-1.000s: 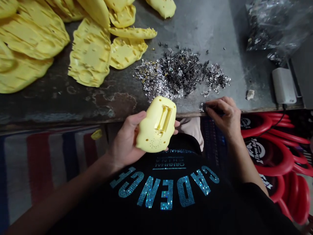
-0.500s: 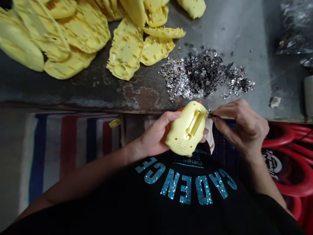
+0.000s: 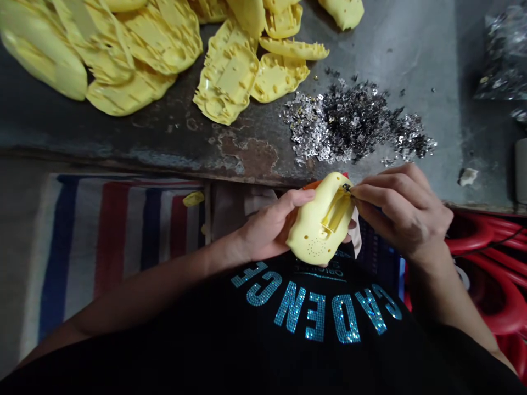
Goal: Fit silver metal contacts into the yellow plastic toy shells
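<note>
A yellow plastic toy shell [image 3: 307, 222] with an open battery compartment, screw holes and a ring of speaker holes rests in my left hand [image 3: 269, 227]. My fingers wrap round it, thumb along its left edge. At the compartment's upper end, my right hand [image 3: 405, 211] pinches a small metal battery contact [image 3: 346, 187] between thumb and fingertips. The contact touches or nearly touches the compartment's end; exactly how it sits is hidden by my fingers. Just beyond both hands lies a heap of small shiny metal contacts [image 3: 349, 123] on the worktable [image 3: 164, 140].
Several yellow shell halves [image 3: 226, 74] are piled at the left and back. A clear bag of metal pieces [image 3: 504, 60] lies at the far right, with a small whitish lump [image 3: 468, 176] nearer. Red rings [image 3: 489, 274] are stacked below the table's right side. Striped cloth [image 3: 111, 236] hangs lower left.
My right hand has lifted a contact from the table edge and brought it to the shell's battery compartment. The view has shifted left, so table items appear farther right. My left hand keeps its hold.
</note>
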Tool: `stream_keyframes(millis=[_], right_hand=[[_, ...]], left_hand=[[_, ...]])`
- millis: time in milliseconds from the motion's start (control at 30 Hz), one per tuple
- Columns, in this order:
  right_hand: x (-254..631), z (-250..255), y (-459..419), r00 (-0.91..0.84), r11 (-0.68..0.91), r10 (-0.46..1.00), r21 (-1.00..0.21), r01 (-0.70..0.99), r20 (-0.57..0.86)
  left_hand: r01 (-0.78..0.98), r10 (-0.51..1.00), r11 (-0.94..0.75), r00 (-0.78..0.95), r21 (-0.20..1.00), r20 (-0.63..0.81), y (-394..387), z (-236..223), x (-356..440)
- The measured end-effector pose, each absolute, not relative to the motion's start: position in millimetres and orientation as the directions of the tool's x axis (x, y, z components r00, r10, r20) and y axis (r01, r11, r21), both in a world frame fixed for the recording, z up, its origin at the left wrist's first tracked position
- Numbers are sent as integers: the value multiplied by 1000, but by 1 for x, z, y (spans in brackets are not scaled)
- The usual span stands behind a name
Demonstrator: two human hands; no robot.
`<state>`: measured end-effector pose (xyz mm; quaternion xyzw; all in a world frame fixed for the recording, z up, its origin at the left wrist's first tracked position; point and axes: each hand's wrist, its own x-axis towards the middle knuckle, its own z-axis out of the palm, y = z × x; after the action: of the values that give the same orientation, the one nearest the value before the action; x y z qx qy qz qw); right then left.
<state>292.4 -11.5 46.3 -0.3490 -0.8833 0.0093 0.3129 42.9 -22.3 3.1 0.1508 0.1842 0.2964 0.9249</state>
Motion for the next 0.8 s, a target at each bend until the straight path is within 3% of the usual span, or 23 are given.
stream_keyframes(millis=[267,500,800], right_hand=[[298,44,-18,-565,736,658,-265,624,498],[297,40,-22,-523,740,643,-279,612,559],[295,38,-26,-457,708,675,-332,624,580]], left_hand=[[-401,551,786,800,472,-238,-19,8,44],[-322,472,837,833,443,-288,-20,6,40],[-324,457,833,860,449,-227,-18,7,41]])
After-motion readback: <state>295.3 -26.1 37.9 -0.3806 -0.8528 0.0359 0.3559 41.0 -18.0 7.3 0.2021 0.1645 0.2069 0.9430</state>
